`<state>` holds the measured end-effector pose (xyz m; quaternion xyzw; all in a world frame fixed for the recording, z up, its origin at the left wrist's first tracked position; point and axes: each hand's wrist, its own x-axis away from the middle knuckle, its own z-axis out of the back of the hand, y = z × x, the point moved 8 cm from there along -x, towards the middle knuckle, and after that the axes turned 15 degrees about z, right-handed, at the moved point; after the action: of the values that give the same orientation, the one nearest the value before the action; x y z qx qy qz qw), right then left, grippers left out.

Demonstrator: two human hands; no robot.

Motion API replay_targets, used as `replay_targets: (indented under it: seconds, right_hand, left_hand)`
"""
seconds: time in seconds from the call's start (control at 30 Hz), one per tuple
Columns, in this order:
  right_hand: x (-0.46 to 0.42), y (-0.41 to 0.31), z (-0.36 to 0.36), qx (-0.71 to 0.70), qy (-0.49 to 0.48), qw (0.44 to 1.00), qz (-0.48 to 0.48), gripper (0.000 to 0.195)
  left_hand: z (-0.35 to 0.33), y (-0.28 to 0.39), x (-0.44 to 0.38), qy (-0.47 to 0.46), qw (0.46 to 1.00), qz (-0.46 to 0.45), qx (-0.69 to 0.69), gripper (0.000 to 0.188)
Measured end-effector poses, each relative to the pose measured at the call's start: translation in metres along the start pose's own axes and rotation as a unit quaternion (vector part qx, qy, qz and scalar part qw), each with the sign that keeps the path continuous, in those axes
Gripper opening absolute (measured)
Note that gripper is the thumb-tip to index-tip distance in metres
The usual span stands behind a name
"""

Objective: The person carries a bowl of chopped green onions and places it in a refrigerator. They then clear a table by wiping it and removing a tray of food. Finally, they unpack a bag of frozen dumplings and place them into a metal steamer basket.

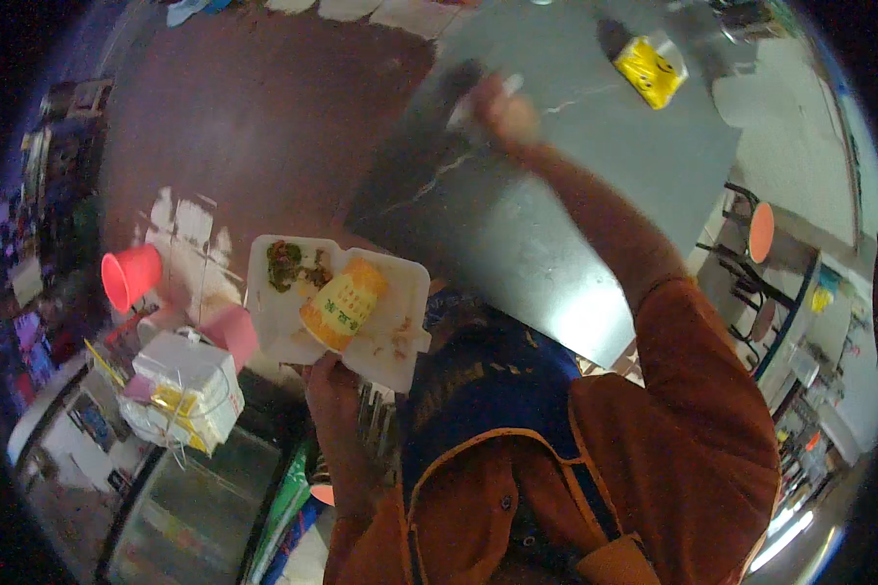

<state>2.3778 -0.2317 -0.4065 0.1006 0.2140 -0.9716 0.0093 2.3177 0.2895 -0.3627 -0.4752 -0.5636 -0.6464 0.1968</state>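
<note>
My left hand point(333, 376) grips the near edge of an opened white foam takeout box point(285, 329). One half of the box contains green and brown food scraps point(285, 265); a few reddish bits lie in the other. Across its middle rests a tilted orange-and-yellow paper cup point(345, 303) bearing writing. Stretched out over a grey tabletop point(593, 139) with pale vein lines, my right hand point(508, 113) is blurred by motion. It is closed around a crumpled white tissue or cloth point(461, 114) that seems to touch the surface.
A yellow tissue pack point(651, 72) with a smiling face lies toward the table's far right. To the left are a red plastic bucket point(132, 276) and a white box point(186, 391) in clear plastic. Stools with round orange seats point(761, 232) stand at right. Brown floor point(263, 131) extends beyond the table.
</note>
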Motion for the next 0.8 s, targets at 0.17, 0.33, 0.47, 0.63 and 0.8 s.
replay_targets:
  seconds: [0.17, 0.33, 0.47, 0.63, 0.8]
  right_hand:
    - [-0.048, 0.171, 0.053, 0.201, -0.189, 0.929, -0.246, 0.026]
    - [-0.053, 0.058, 0.025, 0.125, 0.033, 0.984, -0.124, 0.031]
    - [-0.014, -0.125, -0.073, 0.187, -0.060, 0.977, 0.085, 0.026]
    - [0.047, -0.199, -0.095, -0.054, -0.151, 0.984, 0.075, 0.017]
    - [0.135, -0.082, -0.009, -0.048, 0.032, 0.926, -0.374, 0.029]
  left_hand:
    - [-0.033, -0.009, 0.047, 0.105, 0.968, 0.054, 0.221, 0.048]
    - [-0.005, -0.043, 0.067, 0.181, 0.973, 0.019, -0.142, 0.041]
    - [-0.030, 0.041, 0.070, 0.132, 0.950, 0.002, -0.283, 0.039]
    - [0.058, 0.039, 0.041, 0.015, 0.947, -0.024, 0.321, 0.045]
    - [0.161, 0.086, 0.054, 0.057, 0.975, -0.171, 0.133, 0.044]
